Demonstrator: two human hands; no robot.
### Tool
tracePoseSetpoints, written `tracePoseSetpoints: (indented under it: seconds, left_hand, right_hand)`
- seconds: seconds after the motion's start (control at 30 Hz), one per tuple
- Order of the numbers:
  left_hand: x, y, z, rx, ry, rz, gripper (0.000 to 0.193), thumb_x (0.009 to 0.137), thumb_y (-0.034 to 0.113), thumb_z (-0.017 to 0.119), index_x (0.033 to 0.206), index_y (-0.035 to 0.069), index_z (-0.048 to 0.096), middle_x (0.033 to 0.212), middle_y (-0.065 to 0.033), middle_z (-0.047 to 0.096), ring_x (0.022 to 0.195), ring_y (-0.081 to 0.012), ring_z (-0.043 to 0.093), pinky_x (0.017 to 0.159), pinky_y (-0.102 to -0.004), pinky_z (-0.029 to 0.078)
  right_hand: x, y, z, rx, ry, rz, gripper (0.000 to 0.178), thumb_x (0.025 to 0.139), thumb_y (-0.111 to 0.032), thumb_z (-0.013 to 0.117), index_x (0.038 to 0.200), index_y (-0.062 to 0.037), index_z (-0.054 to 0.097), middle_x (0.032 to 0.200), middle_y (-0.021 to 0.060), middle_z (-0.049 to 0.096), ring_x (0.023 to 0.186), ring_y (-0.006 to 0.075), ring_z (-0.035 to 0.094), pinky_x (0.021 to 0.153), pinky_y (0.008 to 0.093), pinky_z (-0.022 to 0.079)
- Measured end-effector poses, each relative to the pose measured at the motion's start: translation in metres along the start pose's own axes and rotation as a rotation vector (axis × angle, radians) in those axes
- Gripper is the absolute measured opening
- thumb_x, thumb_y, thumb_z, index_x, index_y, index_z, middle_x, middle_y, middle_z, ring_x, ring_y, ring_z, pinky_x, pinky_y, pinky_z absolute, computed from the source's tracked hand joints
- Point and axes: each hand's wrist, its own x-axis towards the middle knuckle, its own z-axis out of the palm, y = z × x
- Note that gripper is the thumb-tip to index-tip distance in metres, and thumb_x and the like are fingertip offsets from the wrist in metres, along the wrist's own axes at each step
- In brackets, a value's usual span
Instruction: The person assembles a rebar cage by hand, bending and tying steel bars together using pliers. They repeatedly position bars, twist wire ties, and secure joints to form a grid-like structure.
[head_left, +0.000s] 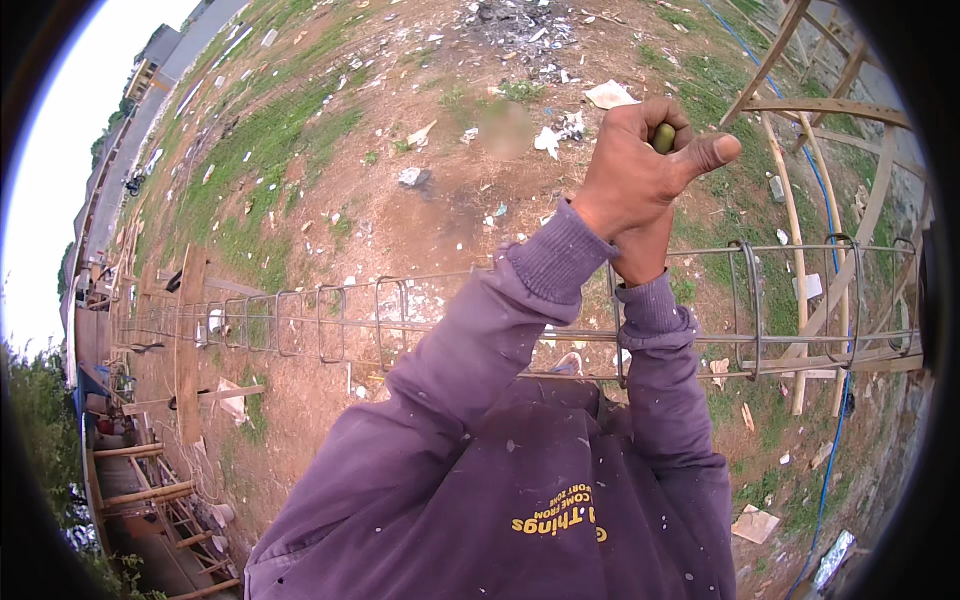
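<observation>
Littered ground (290,215) spreads all round. Across it, a rebar cage (752,300) runs from nine to three o'clock. A wooden frame (830,107) stands at two. Also towards two, the left hand (640,165) clamps its fingers round a green piece (664,138), thumb outstretched; behind it, the right hand (647,247) is mostly hidden, so I cannot tell its fingers' state.

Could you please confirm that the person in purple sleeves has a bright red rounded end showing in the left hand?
Not quite: in the head view, the rounded end in the left hand is olive green, not red; the sleeves are purple.
</observation>
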Motion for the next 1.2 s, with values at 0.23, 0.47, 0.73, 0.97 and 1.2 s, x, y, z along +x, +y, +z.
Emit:
tracePoseSetpoints:
  seconds: [0.23,0.47,0.73,0.97,1.2]
  left_hand:
    - [0.025,-0.007,-0.014,-0.050,-0.194,-0.004,0.050,0.085,0.047,0.081,0.086,0.002,0.060,0.076,-0.0061,0.061,0.064,-0.0097,0.056,0.057,-0.0222,0.049]
    - [0.006,-0.018,-0.004,-0.027,-0.111,0.100,0.050,0.084,0.046,0.082,0.090,0.002,0.060,0.079,-0.0043,0.061,0.065,-0.0083,0.056,0.055,-0.0207,0.045]
    - [0.003,-0.011,-0.005,0.066,0.082,0.166,0.062,0.080,0.042,0.085,0.117,-0.002,0.062,0.090,-0.0088,0.070,0.085,-0.0149,0.069,0.079,-0.0279,0.058]
    - [-0.021,0.010,-0.059,-0.122,-0.456,0.014,0.065,0.079,0.056,0.081,0.101,-0.002,0.062,0.077,-0.0089,0.063,0.068,-0.0176,0.064,0.062,-0.0291,0.054]
    - [-0.066,0.045,-0.105,-0.433,-0.595,0.060,0.065,0.092,0.060,0.065,0.105,-0.003,0.063,0.095,-0.0154,0.070,0.078,-0.0215,0.067,0.067,-0.0325,0.055]
  right_hand:
    - [0.036,-0.008,-0.023,0.549,-0.249,0.346,0.034,0.078,-0.014,0.085,0.102,-0.0004,0.065,0.087,0.0061,0.069,0.075,0.0174,0.068,0.066,0.0310,0.054]
    - [0.002,-0.017,-0.006,0.073,0.045,0.073,0.045,0.083,-0.019,0.080,0.118,-0.0013,0.060,0.112,0.0071,0.069,0.101,0.0189,0.067,0.086,0.0324,0.055]
    - [0.019,-0.001,-0.004,0.440,-0.014,0.190,0.023,0.082,-0.015,0.077,0.099,-0.0030,0.066,0.083,0.0052,0.069,0.077,0.0151,0.065,0.068,0.0362,0.052]
    - [-0.012,-0.036,-0.002,0.313,-0.002,0.037,0.049,0.078,-0.039,0.083,0.107,-0.0027,0.068,0.093,0.0136,0.073,0.084,0.0259,0.072,0.076,0.0380,0.056]
    - [-0.063,-0.103,0.036,0.484,-0.361,0.116,0.028,0.089,-0.029,0.076,0.090,-0.0019,0.067,0.071,0.0087,0.063,0.065,0.0148,0.059,0.061,0.0345,0.048]
